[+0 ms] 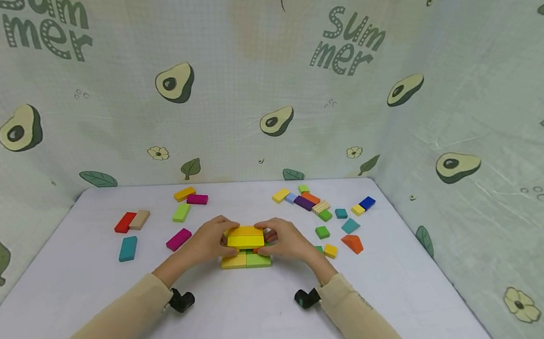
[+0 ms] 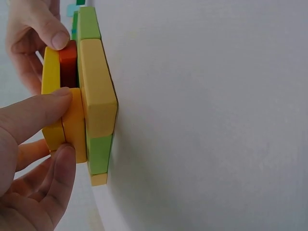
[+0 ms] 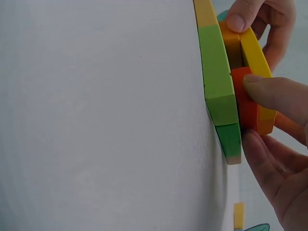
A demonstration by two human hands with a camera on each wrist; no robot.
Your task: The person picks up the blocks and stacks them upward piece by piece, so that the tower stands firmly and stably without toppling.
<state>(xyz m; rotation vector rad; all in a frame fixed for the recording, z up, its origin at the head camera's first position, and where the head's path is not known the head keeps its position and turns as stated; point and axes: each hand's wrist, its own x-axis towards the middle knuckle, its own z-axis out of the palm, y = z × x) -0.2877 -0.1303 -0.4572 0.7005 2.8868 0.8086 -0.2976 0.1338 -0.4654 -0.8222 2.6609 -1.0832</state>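
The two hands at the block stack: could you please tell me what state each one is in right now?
Left hand: closed, pinching the orange block.
Right hand: closed, pinching the red block.

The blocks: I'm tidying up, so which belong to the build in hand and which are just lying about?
In the build:
yellow top layer, between left hand and right hand
orange block and red-orange block beneath
green and pale yellow base

Apparently just lying about:
left: red block, tan block, teal block, green block, golden block, two magenta blocks
right: purple block, blue block, other scattered blocks
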